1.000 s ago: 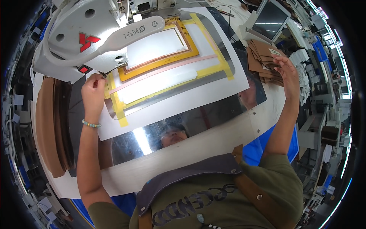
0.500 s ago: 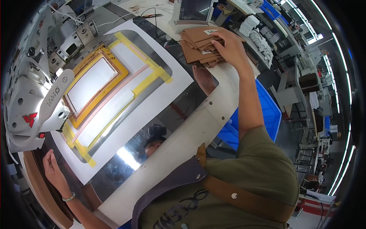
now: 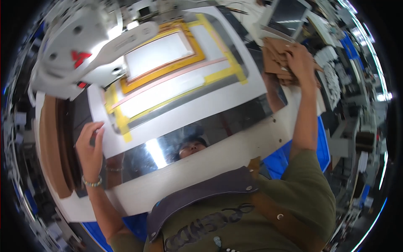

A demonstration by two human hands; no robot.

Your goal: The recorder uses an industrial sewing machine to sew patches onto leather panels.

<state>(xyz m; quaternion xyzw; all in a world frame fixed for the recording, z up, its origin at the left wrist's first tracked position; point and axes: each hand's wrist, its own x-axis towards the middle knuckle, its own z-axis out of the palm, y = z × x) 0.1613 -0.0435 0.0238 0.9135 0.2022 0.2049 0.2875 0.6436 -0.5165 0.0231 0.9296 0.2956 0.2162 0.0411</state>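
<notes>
Reaching over the brown pieces [image 3: 275, 56]

The left hand [image 3: 89, 145] has dropped from the machine [image 3: 63, 42] to beside the white sheet [image 3: 235, 94], fingers apart, seemingly empty. The right hand [image 3: 301, 63] partly covers the brown pieces on the counter [image 3: 138, 202], grip unclear; work seems centred there. Dark lettering [image 3: 210, 229] crosses the shirt [image 3: 310, 180].

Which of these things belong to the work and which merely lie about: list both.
Seemingly in the work:
brown flat pieces, at the right hand
white sheet, near the left hand
yellow rectangular frame
white machine head

Apparently lying about:
blue bin
white pile at far right
</notes>
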